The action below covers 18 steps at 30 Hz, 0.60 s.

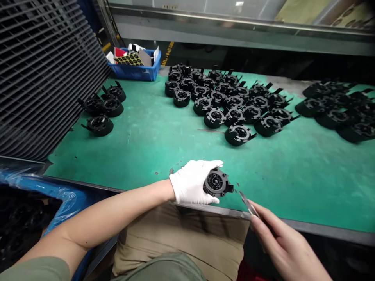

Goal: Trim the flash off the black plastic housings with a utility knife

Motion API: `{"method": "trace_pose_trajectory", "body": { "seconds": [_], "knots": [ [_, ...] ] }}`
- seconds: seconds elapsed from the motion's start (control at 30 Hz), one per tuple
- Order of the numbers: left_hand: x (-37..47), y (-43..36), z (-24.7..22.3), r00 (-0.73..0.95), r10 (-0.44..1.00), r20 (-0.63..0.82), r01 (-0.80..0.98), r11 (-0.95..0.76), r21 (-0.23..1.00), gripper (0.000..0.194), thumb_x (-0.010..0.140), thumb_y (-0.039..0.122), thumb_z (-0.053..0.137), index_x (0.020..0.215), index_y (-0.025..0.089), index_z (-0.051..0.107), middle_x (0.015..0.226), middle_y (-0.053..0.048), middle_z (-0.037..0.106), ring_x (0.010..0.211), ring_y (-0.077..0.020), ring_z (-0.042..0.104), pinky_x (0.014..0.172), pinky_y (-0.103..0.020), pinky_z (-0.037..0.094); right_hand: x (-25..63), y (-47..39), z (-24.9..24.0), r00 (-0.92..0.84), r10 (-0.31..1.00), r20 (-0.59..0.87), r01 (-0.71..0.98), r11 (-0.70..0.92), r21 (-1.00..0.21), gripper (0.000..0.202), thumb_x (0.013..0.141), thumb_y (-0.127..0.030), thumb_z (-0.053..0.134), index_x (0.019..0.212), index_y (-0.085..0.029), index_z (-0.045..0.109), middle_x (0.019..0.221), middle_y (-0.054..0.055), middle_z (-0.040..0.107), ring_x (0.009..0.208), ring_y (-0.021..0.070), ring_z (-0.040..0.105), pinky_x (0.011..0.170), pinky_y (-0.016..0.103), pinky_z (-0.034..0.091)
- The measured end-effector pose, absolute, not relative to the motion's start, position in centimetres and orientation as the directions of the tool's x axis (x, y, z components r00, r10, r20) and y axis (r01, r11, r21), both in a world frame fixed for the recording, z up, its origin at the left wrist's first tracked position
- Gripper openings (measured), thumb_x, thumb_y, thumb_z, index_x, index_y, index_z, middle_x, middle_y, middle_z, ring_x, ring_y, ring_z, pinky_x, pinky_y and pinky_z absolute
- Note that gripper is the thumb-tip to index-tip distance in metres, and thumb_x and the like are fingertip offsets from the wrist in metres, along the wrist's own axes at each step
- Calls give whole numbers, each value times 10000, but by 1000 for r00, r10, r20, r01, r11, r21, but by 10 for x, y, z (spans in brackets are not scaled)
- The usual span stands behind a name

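In a white glove, my left hand (191,182) grips a round black plastic part (216,182) from its left side, thumb and fingers around the rim. The part is close to the front edge of the green table, its ringed face up and a small tab sticking out to the right. My bare right hand (281,236) is closed on a slim craft knife (248,203). Its blade points up and left, a short gap away from the tab. Small dark scraps (171,171) lie on the table around the left hand.
Several similar black parts (215,117) stand in rows across the green mat (146,128), with more at the left and a group (334,113) far right. A blue bin (136,72) holds paper and sticker sheets. Stacked dark slatted trays (43,78) rise at left.
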State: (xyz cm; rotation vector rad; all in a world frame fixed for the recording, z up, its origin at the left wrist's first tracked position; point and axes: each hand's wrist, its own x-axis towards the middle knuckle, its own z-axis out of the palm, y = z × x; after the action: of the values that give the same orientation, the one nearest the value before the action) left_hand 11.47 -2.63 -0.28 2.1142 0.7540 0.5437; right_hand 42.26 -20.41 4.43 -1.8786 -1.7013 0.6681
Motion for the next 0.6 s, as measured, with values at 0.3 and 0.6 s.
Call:
{"method": "trace_pose_trajectory", "body": {
  "seconds": [0.3, 0.6],
  "knots": [
    [94, -38, 20, 582, 810, 68, 423, -373, 826, 993, 849, 754, 1153, 1634, 244, 823, 1676, -209, 867, 1598, -519, 829, 1414, -707, 667, 395, -213, 30, 175, 983, -58, 643, -158, -749, 712, 1163, -948, 643, 932, -308, 851, 708, -1, 757, 556, 181, 682, 557, 251, 593],
    [103, -50, 28, 562, 825, -57, 603, -362, 711, 1179, 779, 741, 1192, 1751, 259, 731, 1722, -204, 856, 1621, -544, 830, 1426, -706, 664, 368, -170, 6, 270, 963, -16, 541, -165, -824, 733, 1083, -908, 772, 1486, -313, 915, 1442, 135, 940, 1238, 350, 904, 1160, 475, 746]
  ]
}}
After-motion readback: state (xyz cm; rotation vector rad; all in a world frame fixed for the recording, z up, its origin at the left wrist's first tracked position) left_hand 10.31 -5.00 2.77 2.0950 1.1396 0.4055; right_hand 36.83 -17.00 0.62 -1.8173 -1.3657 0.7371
